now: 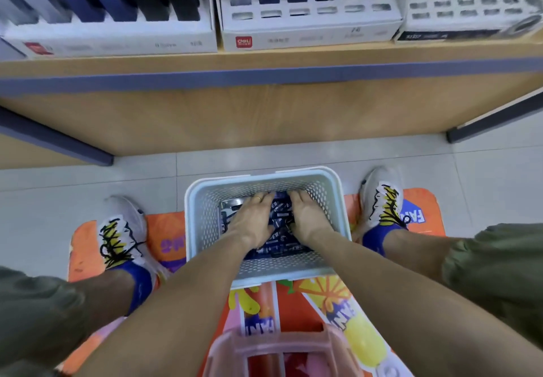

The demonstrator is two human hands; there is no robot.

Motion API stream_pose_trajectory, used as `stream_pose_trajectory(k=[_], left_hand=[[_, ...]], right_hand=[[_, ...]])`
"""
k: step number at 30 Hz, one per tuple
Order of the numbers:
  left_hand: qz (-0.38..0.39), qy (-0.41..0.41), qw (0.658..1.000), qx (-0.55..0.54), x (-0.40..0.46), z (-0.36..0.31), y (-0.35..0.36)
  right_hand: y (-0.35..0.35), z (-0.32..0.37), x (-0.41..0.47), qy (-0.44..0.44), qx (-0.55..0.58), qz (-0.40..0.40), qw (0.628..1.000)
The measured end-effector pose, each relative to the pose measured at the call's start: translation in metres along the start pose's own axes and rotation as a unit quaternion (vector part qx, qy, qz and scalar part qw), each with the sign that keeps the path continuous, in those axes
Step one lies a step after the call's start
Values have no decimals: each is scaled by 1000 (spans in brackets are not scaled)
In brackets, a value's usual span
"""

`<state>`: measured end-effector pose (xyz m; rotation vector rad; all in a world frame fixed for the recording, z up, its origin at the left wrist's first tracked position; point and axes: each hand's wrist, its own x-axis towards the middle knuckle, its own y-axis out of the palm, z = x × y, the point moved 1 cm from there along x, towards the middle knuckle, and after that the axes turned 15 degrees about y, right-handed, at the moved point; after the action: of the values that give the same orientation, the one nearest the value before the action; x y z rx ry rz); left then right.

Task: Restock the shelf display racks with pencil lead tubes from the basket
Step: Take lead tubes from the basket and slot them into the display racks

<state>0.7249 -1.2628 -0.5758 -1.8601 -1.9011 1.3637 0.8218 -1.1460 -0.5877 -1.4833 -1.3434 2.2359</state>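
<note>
A white perforated basket (335,194) sits on the floor between my feet, holding a heap of dark blue pencil lead tubes (280,224). My left hand (252,221) and my right hand (307,218) both lie palm down on the heap, fingers spread over the tubes; whether either grips one is hidden. On the shelf above stand white display racks: the left rack (117,38) is full of blue and black HB 0.5 tubes, the middle rack (308,21) holds a few tubes with several bare slots, and the right rack (470,0) shows bare slots.
A wooden shelf edge with a blue strip (264,74) runs across above the basket. An orange printed mat (308,303) covers the tiled floor under my shoes. The top of a pink stool (279,350) is at the bottom edge.
</note>
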Motion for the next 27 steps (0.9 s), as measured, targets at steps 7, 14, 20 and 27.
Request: stream_pose_trajectory(k=[7,14,20,27], left_hand=[[22,-3,999,28,0,10,11],[-3,-17,1000,-8,-12,20,17],[59,-7,997,40,-20,24,21],[46,-26,995,80,-25,28,31]], right_hand=[[4,0,4,-14,-78,1,997],[3,3,5,-75,-156,-2,985],[-7,0,-2,-88,-211,24,973],[-3,1,-8,-112,-282,18,953]])
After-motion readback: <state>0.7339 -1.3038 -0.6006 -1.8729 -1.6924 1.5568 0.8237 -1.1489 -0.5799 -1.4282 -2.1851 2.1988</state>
